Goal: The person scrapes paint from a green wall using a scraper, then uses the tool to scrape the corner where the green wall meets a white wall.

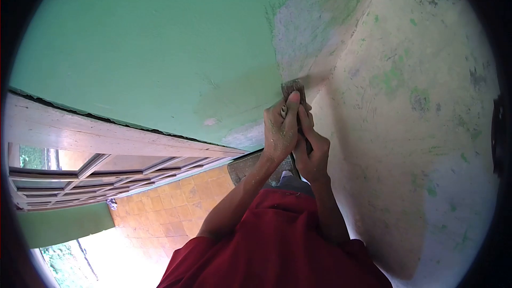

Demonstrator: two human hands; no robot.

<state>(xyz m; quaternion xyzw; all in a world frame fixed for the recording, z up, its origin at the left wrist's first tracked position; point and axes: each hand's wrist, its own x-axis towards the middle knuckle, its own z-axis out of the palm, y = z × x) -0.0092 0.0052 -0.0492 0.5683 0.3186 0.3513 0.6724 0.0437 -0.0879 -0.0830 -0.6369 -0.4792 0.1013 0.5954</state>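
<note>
A scraper [292, 86] with a flat, worn, dusty blade is held up against the wall, its blade by the edge of the green paint. My left hand [279, 134] is closed around it, the thumb lying along the blade. Just below and to the right, my right hand [314, 152] is wrapped round the lower part of the same tool; the fingers cover most of the handle. Flecks of dust cling to both hands. Beside the blade, the green painted wall [149, 48] gives way to a bare greyish patch [301, 29].
On the right runs a pale, patchy wall [394, 122] with green paint remnants, meeting the green wall at a corner. A white-framed paned window or door [96, 173] is at left. Below are orange floor tiles [170, 202] and a brown platform [242, 168] near my feet.
</note>
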